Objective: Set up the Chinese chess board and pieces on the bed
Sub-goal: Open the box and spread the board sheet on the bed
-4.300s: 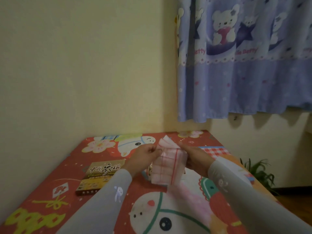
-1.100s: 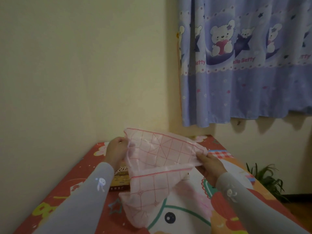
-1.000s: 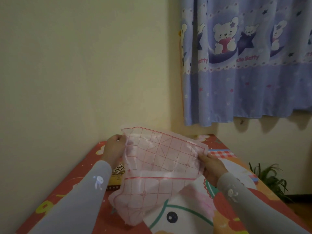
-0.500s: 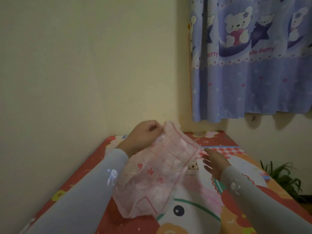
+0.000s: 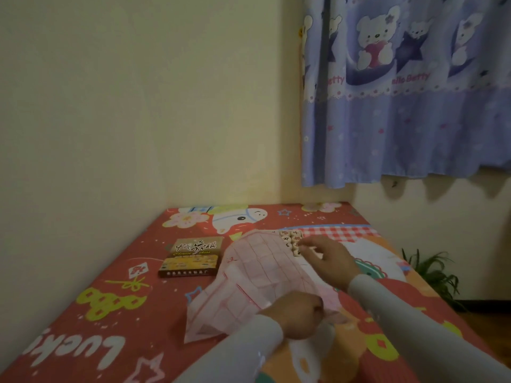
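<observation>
A thin pink plastic chess board sheet (image 5: 249, 283) with a red grid lies crumpled and partly unfolded on the bed (image 5: 110, 313). My left hand (image 5: 297, 313) grips its near edge with curled fingers. My right hand (image 5: 329, 261) hovers with spread fingers over the sheet's far right edge, beside a tray of round wooden chess pieces (image 5: 291, 240) that the sheet partly hides. The brown chess box lid (image 5: 192, 257) lies flat to the left of the sheet.
The bed's red cartoon cover fills the lower view. A yellow wall bounds it on the left and at the back. A blue bear-print curtain (image 5: 401, 92) hangs at the upper right. A green plant (image 5: 434, 275) stands on the floor past the bed's right edge.
The sheet has come down from mid-air onto the bed. My left hand moved down to its near edge. My right hand let go and reached toward the pieces.
</observation>
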### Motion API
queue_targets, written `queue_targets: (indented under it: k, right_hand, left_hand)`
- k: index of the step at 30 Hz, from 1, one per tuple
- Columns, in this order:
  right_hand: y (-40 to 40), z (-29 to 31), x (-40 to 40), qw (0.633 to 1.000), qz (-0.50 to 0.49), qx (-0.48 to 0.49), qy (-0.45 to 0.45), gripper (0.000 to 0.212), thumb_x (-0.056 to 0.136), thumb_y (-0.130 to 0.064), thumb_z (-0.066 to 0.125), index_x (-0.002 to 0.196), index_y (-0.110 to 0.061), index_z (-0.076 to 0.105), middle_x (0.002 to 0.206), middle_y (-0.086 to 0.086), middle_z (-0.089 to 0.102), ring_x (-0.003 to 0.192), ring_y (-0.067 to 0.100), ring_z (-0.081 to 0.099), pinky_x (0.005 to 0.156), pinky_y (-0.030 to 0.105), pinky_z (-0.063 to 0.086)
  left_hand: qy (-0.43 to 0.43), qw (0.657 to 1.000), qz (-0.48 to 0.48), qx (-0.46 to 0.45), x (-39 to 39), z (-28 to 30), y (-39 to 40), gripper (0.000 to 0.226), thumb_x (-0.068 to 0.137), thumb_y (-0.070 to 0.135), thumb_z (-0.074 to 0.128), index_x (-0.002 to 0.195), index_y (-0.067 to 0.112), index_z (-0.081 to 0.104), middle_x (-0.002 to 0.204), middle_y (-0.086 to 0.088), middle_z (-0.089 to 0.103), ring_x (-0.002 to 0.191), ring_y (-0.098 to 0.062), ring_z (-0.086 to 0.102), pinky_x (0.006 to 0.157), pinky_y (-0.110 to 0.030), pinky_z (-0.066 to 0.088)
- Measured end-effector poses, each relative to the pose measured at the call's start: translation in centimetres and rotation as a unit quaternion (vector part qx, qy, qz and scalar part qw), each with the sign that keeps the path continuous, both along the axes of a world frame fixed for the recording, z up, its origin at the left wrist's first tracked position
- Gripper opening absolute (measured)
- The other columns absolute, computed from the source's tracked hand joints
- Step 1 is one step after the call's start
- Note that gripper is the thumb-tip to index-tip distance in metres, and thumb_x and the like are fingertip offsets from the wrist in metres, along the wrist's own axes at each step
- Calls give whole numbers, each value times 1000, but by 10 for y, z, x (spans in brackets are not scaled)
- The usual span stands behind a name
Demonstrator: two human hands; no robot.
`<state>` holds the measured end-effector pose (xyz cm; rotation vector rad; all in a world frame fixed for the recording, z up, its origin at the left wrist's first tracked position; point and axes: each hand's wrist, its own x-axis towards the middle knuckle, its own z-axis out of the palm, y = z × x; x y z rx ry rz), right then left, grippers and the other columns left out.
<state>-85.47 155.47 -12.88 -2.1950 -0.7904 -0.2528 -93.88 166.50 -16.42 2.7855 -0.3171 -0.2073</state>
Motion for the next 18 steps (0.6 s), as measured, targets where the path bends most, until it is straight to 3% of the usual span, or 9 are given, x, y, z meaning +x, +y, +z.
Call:
queue_targets:
  k: [4,8,10,12,14,16,18]
  right_hand:
    - [6,-31,-8,971,73,-208,95,35,100,-36,41,130,-27,56,137,-6,54,118,11,50,102,28,37]
    - [4,-60,-10,932,77,-322,145,43,102,-33,36,144,-26,39,151,-1,39,136,20,37,112,29,26]
    - [2,-67,-13,926,84,-341,140,49,98,-27,44,146,-22,35,150,2,37,136,22,37,112,31,27]
    - [1,-72,-15,924,82,-353,124,54,94,-33,49,145,-19,34,145,4,36,135,26,36,112,36,31]
    - [-2,-76,-18,920,61,-375,96,56,95,-44,42,145,-20,31,147,5,31,138,28,30,113,40,29]
    - [-8,-79,-20,911,39,-404,77,62,95,-51,36,148,-22,22,154,5,22,141,28,21,115,41,23]
    - [-13,-79,-18,905,30,-418,75,66,93,-57,34,149,-24,20,156,4,19,142,28,18,115,43,22]
  left_hand:
    - [41,998,-35,40,-11,-5,-15,35,99,28,39,113,6,62,116,-21,62,101,-38,56,78,-37,41]
    - [98,989,-57,93,-16,-2,-7,44,100,40,37,127,13,59,132,-15,56,116,-33,51,98,-44,40]
    - [113,980,-59,151,-10,7,3,42,100,35,39,131,12,56,135,-14,54,120,-32,49,98,-41,39]
    - [95,980,-22,171,-2,20,16,37,101,29,40,125,8,59,125,-14,59,112,-31,54,86,-36,40]
    - [37,985,60,156,6,29,37,33,99,28,41,116,8,62,112,-11,62,103,-29,57,79,-33,41]
    - [-26,980,133,146,10,29,64,31,98,28,41,115,11,61,115,-9,62,104,-26,58,81,-33,43]
    - [-34,974,165,153,5,18,87,35,97,32,42,123,15,57,124,-9,60,111,-25,56,87,-33,44]
